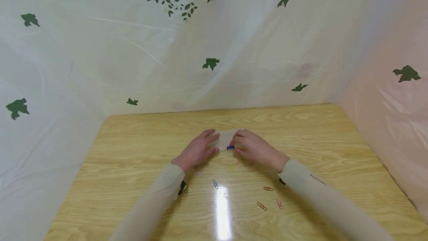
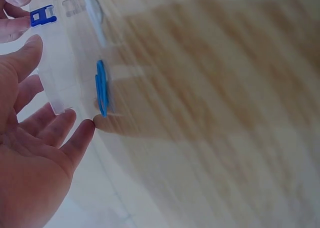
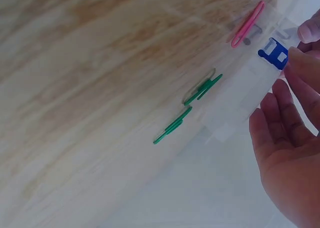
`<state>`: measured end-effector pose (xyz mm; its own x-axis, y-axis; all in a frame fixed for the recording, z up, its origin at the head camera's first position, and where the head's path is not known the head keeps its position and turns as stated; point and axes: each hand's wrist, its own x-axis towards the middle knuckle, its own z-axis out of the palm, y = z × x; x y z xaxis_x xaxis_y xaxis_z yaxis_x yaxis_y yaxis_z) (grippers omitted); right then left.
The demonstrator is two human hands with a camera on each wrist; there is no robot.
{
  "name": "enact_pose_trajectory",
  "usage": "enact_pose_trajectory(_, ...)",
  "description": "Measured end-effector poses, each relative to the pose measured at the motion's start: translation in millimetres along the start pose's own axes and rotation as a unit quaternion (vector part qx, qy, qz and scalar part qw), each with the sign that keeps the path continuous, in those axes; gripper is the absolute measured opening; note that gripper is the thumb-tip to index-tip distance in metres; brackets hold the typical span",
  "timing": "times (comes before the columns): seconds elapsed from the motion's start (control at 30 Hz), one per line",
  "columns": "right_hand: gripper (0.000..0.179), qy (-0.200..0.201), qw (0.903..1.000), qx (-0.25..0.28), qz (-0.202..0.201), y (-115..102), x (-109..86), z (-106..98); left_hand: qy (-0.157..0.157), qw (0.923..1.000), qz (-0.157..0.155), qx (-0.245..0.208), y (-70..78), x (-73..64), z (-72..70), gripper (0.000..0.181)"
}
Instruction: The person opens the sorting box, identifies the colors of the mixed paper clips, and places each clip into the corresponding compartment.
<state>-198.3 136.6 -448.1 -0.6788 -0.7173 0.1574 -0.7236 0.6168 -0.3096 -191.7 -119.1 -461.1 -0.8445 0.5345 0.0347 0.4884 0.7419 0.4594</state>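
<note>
A clear plastic box [image 1: 225, 137] with a blue latch [image 1: 230, 147] on its near side is between my two hands at the middle of the table. My left hand [image 1: 200, 148] grips the left end, thumb along the near edge and fingers around the far side. At the right end my right hand [image 1: 256, 148] holds the box, its thumb and a finger beside the blue latch [image 3: 274, 53]. The box's contents are too unclear to make out. In the left wrist view a blue paper clip [image 2: 102, 88] lies close to the box.
Paper clips lie scattered on the wooden table [image 1: 133, 140]: a dark blue one [image 1: 215, 184], an orange-red one [image 1: 268, 188], a red one [image 1: 262, 206] and a pink one [image 1: 279, 203]. Green clips [image 3: 173, 125] show in the right wrist view. A leaf-patterned sheet [image 1: 250, 47] hangs behind.
</note>
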Motion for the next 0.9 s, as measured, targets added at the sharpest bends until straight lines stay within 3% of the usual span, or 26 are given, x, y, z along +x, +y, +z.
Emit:
enact_pose_trajectory(0.33,0.013,0.006,0.9999,0.011,-0.006,5,0.9,1,0.011,0.9999,0.001,-0.013,-3.9,1.2,3.6,0.057)
enact_pose_trajectory(0.9,0.005,-0.034,0.9961,0.072,0.037,8,13.1,-6,0.006,0.9986,-0.028,-0.044,-4.6,1.9,-1.2,0.056)
